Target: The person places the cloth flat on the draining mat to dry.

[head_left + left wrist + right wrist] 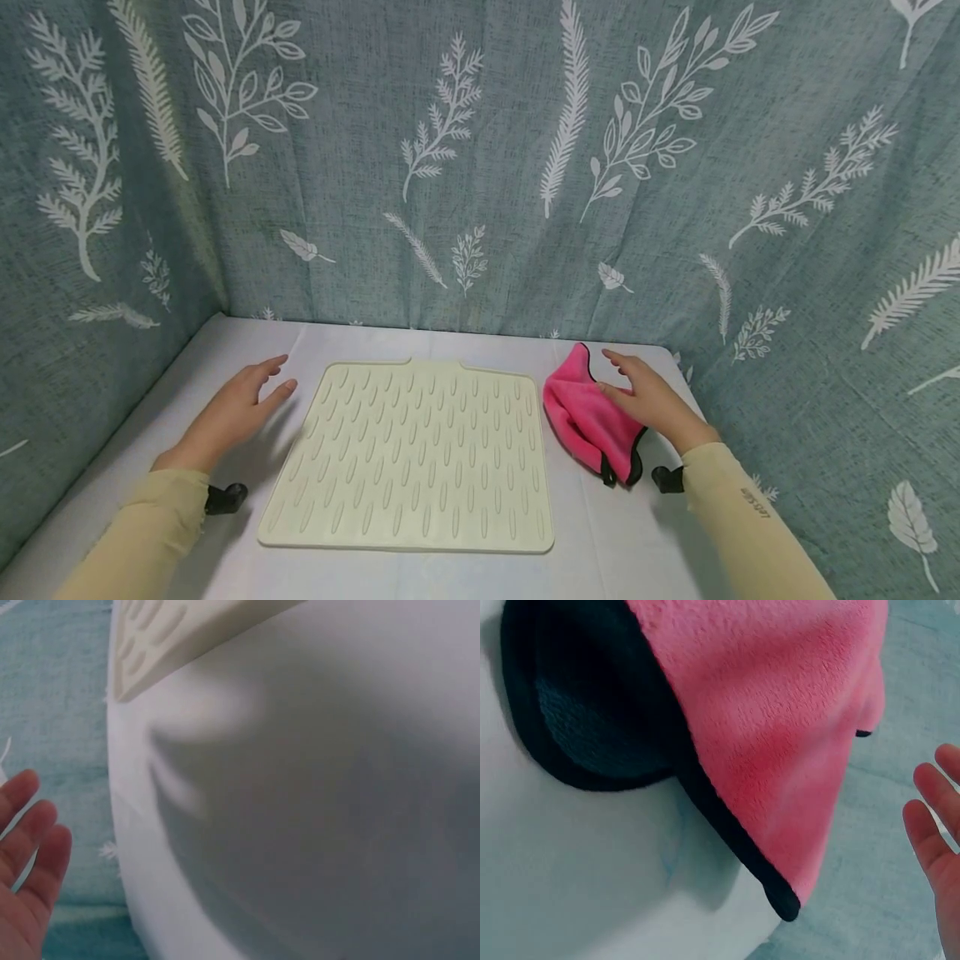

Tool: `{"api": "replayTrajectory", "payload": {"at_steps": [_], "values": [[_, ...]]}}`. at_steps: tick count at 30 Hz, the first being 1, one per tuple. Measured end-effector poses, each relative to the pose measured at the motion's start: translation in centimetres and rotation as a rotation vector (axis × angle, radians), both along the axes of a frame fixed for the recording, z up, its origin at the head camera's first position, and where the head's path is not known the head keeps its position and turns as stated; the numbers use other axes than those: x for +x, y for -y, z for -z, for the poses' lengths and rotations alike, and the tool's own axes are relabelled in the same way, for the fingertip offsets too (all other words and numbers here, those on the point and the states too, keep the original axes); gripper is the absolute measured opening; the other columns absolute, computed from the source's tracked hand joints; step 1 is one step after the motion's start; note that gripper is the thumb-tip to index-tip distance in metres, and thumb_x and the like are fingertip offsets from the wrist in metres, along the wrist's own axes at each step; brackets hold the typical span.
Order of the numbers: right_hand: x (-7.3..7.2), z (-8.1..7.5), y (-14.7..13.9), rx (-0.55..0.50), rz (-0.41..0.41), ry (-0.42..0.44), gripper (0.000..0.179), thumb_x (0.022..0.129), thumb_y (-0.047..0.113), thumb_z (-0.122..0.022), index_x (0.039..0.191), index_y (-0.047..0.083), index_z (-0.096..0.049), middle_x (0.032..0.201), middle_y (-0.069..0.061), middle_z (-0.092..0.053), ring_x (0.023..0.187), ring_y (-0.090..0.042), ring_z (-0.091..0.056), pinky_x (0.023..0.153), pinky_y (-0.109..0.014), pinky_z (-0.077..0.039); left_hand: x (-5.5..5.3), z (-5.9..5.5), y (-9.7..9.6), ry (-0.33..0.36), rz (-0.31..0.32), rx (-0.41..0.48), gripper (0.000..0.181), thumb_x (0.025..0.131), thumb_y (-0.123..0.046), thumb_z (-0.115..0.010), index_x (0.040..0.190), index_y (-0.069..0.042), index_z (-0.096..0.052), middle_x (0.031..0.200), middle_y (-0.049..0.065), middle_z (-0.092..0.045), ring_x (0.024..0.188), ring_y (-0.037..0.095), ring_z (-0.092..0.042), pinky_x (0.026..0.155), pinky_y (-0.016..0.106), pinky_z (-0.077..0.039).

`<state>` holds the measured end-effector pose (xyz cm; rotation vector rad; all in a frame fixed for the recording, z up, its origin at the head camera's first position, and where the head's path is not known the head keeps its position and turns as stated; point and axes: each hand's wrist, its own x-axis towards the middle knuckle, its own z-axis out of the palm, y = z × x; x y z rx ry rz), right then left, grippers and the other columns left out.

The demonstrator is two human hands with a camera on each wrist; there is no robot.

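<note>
A cream mat [420,454] with rows of raised oval ridges lies flat in the middle of the white table. Just right of it sits a crumpled pink cloth [588,408] with black edging; in the right wrist view, the cloth [765,727] shows a dark underside where one edge folds up. My left hand [232,412] hovers left of the mat, fingers relaxed and holding nothing; the left wrist view shows its fingers [49,862] apart. My right hand [645,396] is over the cloth's right side in the head view, fingers loosely extended, with nothing gripped.
The white tablecloth [600,550] covers the table. Grey-green curtains [360,167] with white leaf prints hang behind it and on both sides. A dark wrist device [227,498] sticks out by the left sleeve, and another device [666,479] by the right.
</note>
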<state>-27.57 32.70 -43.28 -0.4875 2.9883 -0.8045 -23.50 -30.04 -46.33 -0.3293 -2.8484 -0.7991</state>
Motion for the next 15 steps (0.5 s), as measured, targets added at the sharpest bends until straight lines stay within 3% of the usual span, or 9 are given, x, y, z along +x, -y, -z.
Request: {"api": "replayTrajectory", "payload": {"at_steps": [8, 15], "values": [[0.3, 0.9, 0.7, -0.015, -0.022, 0.02, 0.074, 0.096, 0.039, -0.065, 0.154, 0.008, -0.032, 0.152, -0.018, -0.036, 0.133, -0.041, -0.042, 0.103, -0.059, -0.038, 1.2, 1.0, -0.8, 0.065, -0.063, 0.014, 0.072, 0.102, -0.05, -0.046, 0.15, 0.002, -0.034, 0.135, 0.033, -0.046, 0.12, 0.051, -0.045, 0.093, 0.066, -0.038], [0.5, 1.6, 1.5, 0.021, -0.023, -0.009, 0.075, 0.094, 0.044, -0.065, 0.151, 0.005, -0.037, 0.146, -0.021, -0.042, 0.133, -0.041, -0.041, 0.104, -0.059, -0.037, 2.0, 2.1, -1.2, 0.089, -0.068, 0.009, 0.072, 0.102, -0.05, -0.047, 0.149, 0.002, -0.035, 0.132, 0.03, -0.05, 0.118, 0.049, -0.05, 0.091, 0.063, -0.042]]}}
